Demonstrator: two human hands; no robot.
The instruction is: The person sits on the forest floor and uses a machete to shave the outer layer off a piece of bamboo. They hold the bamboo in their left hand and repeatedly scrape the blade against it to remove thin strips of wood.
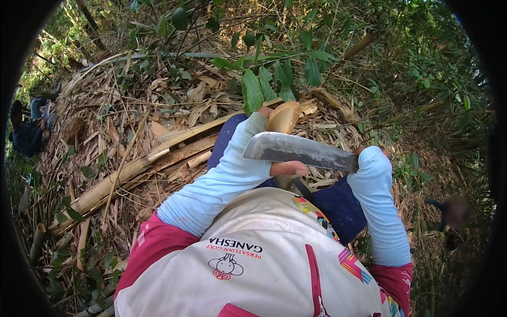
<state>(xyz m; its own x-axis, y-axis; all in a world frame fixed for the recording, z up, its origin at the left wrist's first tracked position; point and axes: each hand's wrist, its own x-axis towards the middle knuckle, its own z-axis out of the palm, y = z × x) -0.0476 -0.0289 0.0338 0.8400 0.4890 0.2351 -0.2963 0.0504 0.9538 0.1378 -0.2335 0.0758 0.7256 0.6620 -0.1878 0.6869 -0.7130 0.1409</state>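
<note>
My right hand (371,162), in a light blue sleeve that covers much of it, is closed round the handle of a machete (301,150). Its broad grey blade points left and lies across in front of my left hand (255,128). That hand, sleeved the same way, is closed round a pale tan piece of cut wood or bamboo (284,117). Its thumb shows below the blade, fingertips above. The blade hides the middle of the piece, so I cannot tell whether the edge touches it.
Long split bamboo poles (127,177) lie across dry leaf litter (113,134) at the left. Green leafy stems (264,84) hang just beyond my hands. One person (30,129) is at the far left; another, blurred person (454,214) is at the right, amid undergrowth.
</note>
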